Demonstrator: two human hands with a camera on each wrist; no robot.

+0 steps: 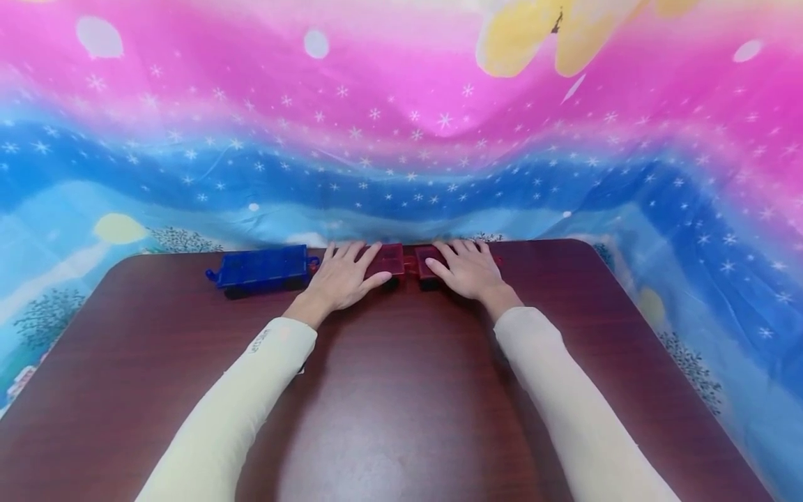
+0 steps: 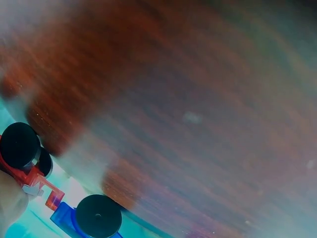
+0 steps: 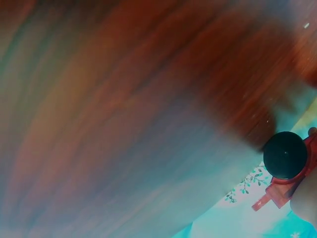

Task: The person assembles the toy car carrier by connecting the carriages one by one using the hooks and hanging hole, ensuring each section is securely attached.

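Toy wagons with black wheels stand in a row along the table's far edge in the head view. A blue wagon is at the left. My left hand rests on a red wagon, fingers extended, thumb along its near side. On another red wagon lies my right hand, fingers spread forward; it hides much of that wagon. Between the two red wagons a red coupling shows. A red hook meets the blue wagon in the left wrist view. A red end piece shows in the right wrist view.
The dark brown wooden table has rounded far corners. Behind and beside it hangs a pink and blue curtain with snowflakes, close to the far edge.
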